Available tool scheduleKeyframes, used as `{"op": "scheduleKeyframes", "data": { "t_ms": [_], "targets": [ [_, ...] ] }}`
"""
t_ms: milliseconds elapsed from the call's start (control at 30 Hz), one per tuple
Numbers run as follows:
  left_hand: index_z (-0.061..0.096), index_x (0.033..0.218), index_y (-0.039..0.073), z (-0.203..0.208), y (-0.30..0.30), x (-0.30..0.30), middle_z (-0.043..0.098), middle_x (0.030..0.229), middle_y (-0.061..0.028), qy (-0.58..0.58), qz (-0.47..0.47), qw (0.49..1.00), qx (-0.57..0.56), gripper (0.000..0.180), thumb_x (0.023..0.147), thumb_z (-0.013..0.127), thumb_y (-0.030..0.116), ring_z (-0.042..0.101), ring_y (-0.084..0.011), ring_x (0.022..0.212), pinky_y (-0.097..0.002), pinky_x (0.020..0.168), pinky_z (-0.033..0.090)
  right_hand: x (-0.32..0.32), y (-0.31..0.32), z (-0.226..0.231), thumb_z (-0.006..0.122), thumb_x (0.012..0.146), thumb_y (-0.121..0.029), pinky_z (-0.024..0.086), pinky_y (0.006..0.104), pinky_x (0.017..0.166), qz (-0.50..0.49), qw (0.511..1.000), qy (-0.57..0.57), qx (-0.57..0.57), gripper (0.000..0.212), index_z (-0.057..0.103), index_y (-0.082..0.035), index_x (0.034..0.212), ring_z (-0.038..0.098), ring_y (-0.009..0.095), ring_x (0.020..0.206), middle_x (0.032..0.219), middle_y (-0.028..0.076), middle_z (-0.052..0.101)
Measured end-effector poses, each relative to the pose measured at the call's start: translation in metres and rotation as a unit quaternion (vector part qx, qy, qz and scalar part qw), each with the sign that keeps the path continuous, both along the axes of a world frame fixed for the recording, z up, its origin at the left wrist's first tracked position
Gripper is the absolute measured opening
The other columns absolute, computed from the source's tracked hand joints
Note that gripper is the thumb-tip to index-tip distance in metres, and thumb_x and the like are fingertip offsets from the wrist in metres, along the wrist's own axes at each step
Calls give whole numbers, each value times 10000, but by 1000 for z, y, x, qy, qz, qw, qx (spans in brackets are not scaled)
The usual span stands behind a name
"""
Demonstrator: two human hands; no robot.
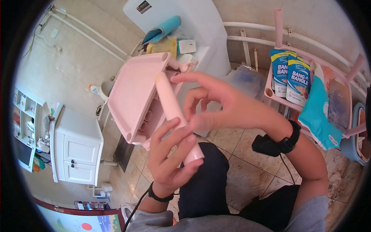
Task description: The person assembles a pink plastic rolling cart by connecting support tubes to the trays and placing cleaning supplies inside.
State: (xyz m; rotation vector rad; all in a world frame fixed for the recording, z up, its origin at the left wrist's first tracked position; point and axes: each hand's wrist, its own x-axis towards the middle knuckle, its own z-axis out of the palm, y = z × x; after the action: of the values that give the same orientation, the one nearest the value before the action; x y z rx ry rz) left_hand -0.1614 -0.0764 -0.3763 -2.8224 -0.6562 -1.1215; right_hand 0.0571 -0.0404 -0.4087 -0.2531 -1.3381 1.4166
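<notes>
A pink plastic tube [169, 98] slants up and away in front of me, its nearer end above my knee. Wrapped round its lower part is my left hand [167, 152], closed on it. My right hand [216, 102] is at the tube's right side with fingers apart; the index finger reaches toward the upper end, the thumb near the left fingertips. Whether the thumb touches the tube I cannot tell. Behind the tube, a pink shelf tray [137, 91] is tipped on its side, with short tube sockets and other pink parts along its near side.
At the right, a pink rack tray [268, 92] with upright tubes holds blue-and-yellow pouches [298, 82] and a turquoise bag [319, 116]. A white appliance [210, 36] stands at the back, a blue tub [352, 145] far right. White cabinets [79, 154] are at left. Tiled floor [251, 154] lies below.
</notes>
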Motion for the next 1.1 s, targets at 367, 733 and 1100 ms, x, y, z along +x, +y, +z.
{"op": "scheduleKeyframes", "data": {
  "t_ms": [367, 733, 1100],
  "targets": [
    [645, 1197, 7, -42, 39, 13, 607, 1240, -158, -97, 67, 986, -118, 410, 790, 686, -9, 520, -335, 1271, -429, 1022, 443, -11, 7, -32, 789, 819, -336, 461, 349, 899, -144, 958, -190, 157, 729, 468, -22, 1393, 594, 195, 1022, 1111, 112, 625],
    [532, 1345, -5, -46, 69, 11, 465, 1454, -174, -82, 44, 985, -147, 473, 885, 640, -25, 423, -293, 1375, -400, 1061, 449, -22, 39, -53, 641, 924, -165, 511, 300, 745, -161, 987, -31, -2, 370, 599, 17, 1243, 660, 144, 818, 923, 101, 715],
    [610, 1224, -68, -47, 83, 22, 533, 1358, -149, -155, 92, 970, -165, 313, 911, 602, -58, 569, -227, 1198, -318, 991, 495, -50, 45, -46, 618, 865, -127, 512, 348, 629, -402, 909, -96, 51, 217, 663, -21, 1050, 662, 286, 670, 780, 149, 685]
  ]
}}
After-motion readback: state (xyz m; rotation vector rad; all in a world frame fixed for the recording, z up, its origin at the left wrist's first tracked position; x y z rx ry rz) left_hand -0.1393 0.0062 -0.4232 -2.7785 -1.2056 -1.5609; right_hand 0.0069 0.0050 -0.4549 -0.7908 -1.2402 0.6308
